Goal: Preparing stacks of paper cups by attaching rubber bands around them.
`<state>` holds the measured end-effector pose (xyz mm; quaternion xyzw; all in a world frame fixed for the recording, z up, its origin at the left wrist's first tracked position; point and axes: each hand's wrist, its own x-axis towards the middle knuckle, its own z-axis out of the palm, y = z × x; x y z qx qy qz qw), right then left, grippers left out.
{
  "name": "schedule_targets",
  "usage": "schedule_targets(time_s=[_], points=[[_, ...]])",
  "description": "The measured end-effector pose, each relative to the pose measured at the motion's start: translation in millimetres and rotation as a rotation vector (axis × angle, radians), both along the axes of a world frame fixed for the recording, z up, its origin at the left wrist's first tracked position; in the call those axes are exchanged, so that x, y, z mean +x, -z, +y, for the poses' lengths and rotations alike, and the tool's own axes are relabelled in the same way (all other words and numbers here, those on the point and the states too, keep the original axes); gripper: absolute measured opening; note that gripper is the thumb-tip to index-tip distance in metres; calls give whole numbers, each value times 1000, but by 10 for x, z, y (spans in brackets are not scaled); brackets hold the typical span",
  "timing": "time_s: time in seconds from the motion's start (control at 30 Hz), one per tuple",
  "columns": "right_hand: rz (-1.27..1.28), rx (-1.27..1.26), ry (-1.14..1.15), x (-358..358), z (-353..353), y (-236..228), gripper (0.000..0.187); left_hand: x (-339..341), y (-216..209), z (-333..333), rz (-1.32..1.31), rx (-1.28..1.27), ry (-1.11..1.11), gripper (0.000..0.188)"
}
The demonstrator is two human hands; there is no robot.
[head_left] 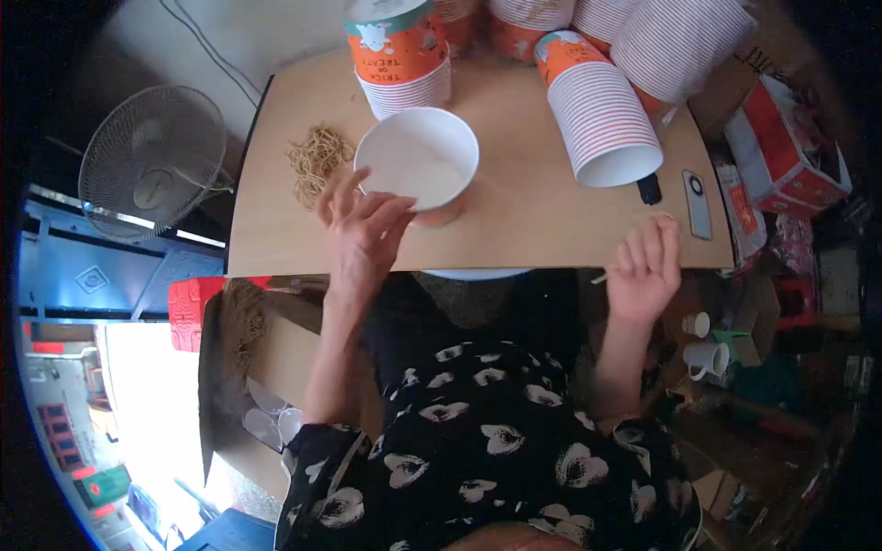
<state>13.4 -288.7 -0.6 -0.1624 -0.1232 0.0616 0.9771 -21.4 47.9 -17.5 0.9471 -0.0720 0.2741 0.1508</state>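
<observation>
Tan tabletop, front edge nearest. Right hand at that edge, fingers curled inward; pale sliver beside them, can't tell whether gripped. Left hand farther in, fingers bent, slightly spread at the near-left rim of a paper tub, mouth up; firmness of hold unclear. Uneven pressure there could tip or dent it. Just left, tan band tangle. Beyond, sideways tub stack; might roll if knocked.

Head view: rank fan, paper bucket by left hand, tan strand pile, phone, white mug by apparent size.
1. Fan
2. Paper bucket
3. Tan strand pile
4. Phone and white mug: too alike to rank
</observation>
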Motion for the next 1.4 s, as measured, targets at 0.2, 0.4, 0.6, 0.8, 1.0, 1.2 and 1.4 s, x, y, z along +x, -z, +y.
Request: schedule_targets(time_s=[0.2, 0.4, 0.6, 0.8, 1.0, 1.2, 1.4], points=[[58, 14, -40, 178, 443, 19, 20, 214, -63, -799, -171, -357, 239, 23], [79, -12, -69, 137, 640, 71, 20, -74, 174, -1194, 494, -1269, 522, 21], [139, -387, 110, 13, 682, 232, 11, -226, 42, -1018, 522, -828, 443, 13], [-847, -1613, 673, -139, 618, 245, 36, -402, 102, -839, 397, -504, 596, 9], [-760, -1509, -2, -290, 626, 316, 15, -450, -61, -736, 376, -508, 535, 12], [-632, -1427, -215, -316, 606, 279, 11, -434, -45, -544, 544, -663, 480, 10], [-894, -1509, 123, -220, 634, 273, 31, -507, -1, -557, 492, -598, 532, 9]])
